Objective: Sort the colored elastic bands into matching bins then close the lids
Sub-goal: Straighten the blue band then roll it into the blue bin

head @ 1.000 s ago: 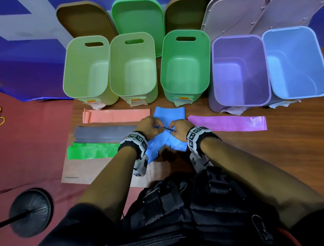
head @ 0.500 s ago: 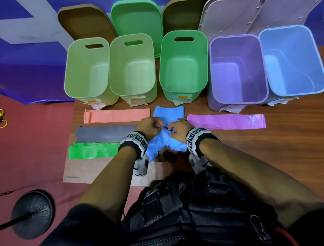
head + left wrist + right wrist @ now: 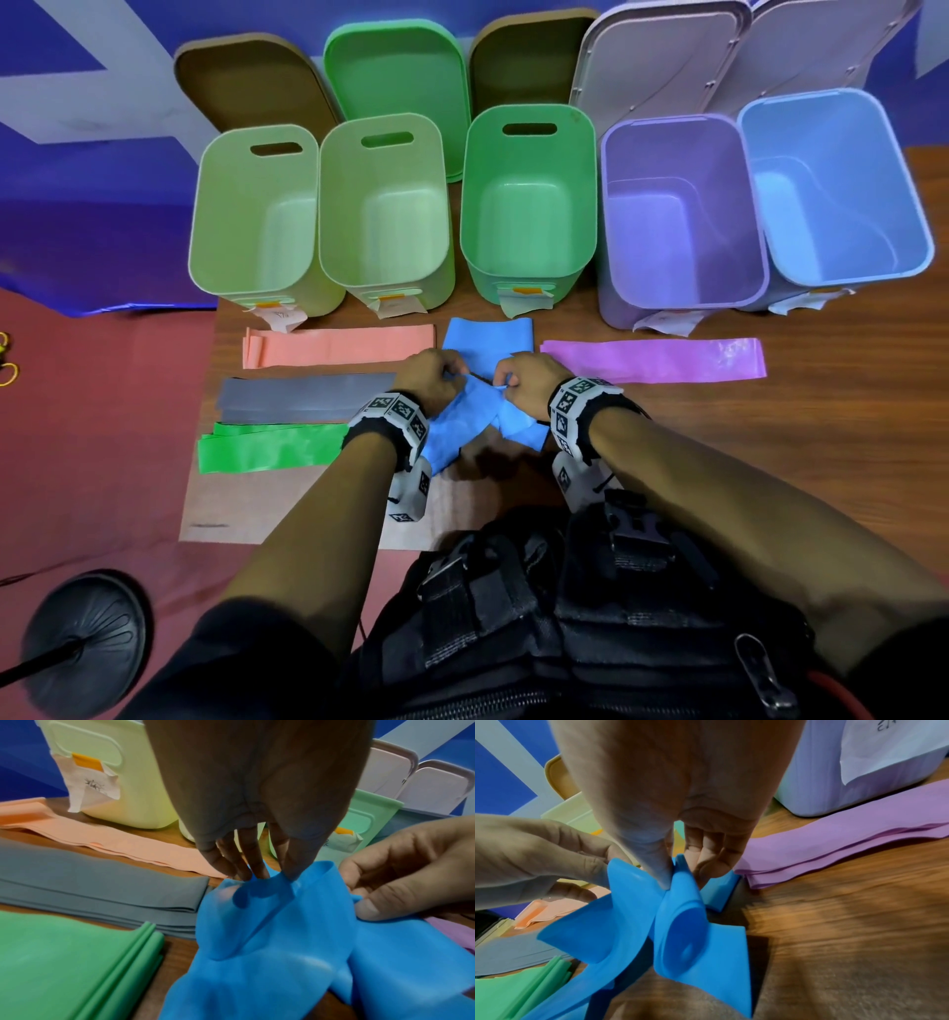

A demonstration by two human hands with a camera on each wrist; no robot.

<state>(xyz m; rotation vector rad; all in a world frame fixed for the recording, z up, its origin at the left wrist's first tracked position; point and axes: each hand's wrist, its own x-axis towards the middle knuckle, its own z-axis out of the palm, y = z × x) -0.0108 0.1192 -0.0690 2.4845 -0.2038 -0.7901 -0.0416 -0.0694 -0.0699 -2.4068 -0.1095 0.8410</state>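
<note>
Now the left hand (image 3: 429,380) and right hand (image 3: 524,383) have drawn closer — both pinching the blue band (image 3: 464,416), bunching it up — not yet bound for the blue bin (image 3: 832,190).

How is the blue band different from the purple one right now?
The blue band is bunched and partly lifted, pinched by the left hand and the right hand; the purple band lies flat and untouched. The blue band sits in front of the green bin, the purple band before the purple bin. Both rest on the wooden table.
</note>
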